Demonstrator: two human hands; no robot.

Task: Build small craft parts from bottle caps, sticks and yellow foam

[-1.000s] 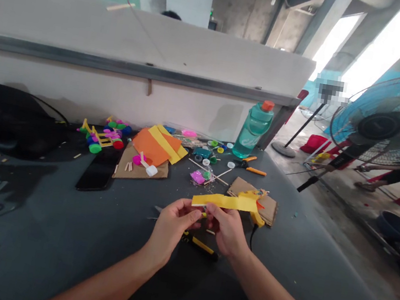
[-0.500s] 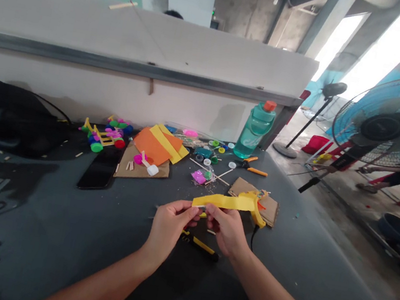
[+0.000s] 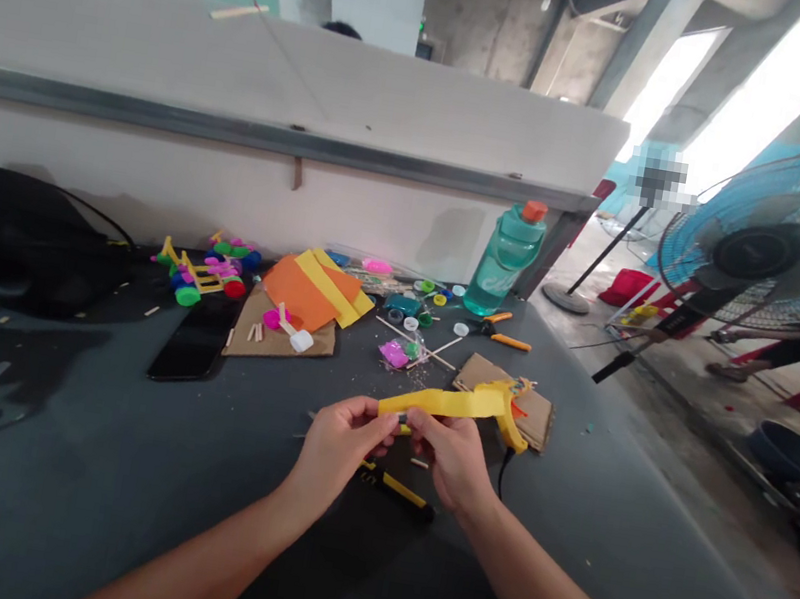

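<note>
A yellow paper strip (image 3: pixel 440 402) stretches across between my hands, its near edge pinched by the fingers of my left hand (image 3: pixel 344 437). My right hand (image 3: pixel 451 455) is closed on the same strip, thumb and fingers pressed together close to the left fingertips. Something small and dark shows between the two thumbs, too small to name. Behind the strip's right end lies a yellow tool with a black cord (image 3: pixel 512 429), apparently a glue gun, partly over a cardboard piece (image 3: pixel 540 413). Below my hands a black and yellow utility knife (image 3: pixel 403 495) rests on the table.
Orange paper sheets (image 3: pixel 299 294) lie on cardboard beside a black phone (image 3: pixel 187 347). Toy cars (image 3: pixel 203 273) stand at the back left. Bottle caps, sticks and orange-handled pliers (image 3: pixel 511 340) lie near a teal bottle (image 3: pixel 504 265). A fan (image 3: pixel 753 252) stands at right.
The whole view has shifted slightly. My hands stay together on the yellow strip, with only a tiny movement of the fingers along its edge.
</note>
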